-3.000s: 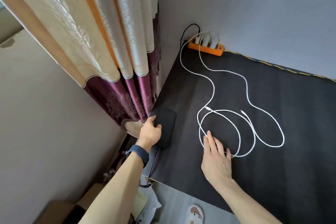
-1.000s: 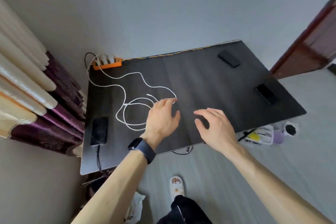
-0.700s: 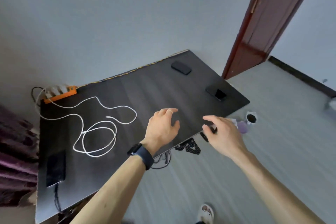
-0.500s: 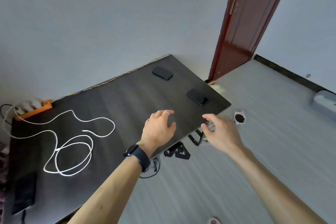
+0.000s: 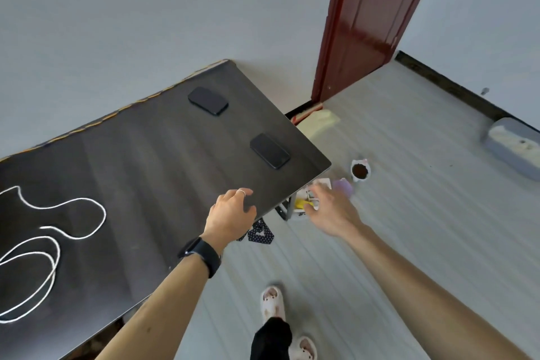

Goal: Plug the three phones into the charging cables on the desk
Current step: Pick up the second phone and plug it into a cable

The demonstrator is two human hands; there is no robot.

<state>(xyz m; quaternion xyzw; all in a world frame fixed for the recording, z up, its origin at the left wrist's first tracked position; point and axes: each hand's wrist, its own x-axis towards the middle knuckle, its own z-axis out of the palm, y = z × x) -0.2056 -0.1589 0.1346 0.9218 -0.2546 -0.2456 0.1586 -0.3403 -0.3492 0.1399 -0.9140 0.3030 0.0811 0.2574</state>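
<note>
Two black phones lie flat on the dark desk (image 5: 140, 161): one phone (image 5: 208, 100) near the far edge, the other phone (image 5: 269, 151) close to the right end. White charging cables (image 5: 55, 231) coil on the left part of the desk. My left hand (image 5: 230, 212) hovers over the desk's near edge, fingers spread, holding nothing. My right hand (image 5: 330, 207) is off the desk's right corner above the floor, blurred, fingers apart and empty. The third phone and the power strip are out of view.
A red-brown door (image 5: 371, 17) stands beyond the desk's right end. On the floor by the corner sit a small cup (image 5: 360, 170), a box of small items (image 5: 306, 202) and black patterned cloth (image 5: 260, 232). A grey object (image 5: 514, 146) lies far right. My slippered feet (image 5: 273, 301) are below.
The view has swung right, from the left end with the third phone and orange power strip toward the desk's right end. Both hands moved right, empty; the two phones now appear nearer.
</note>
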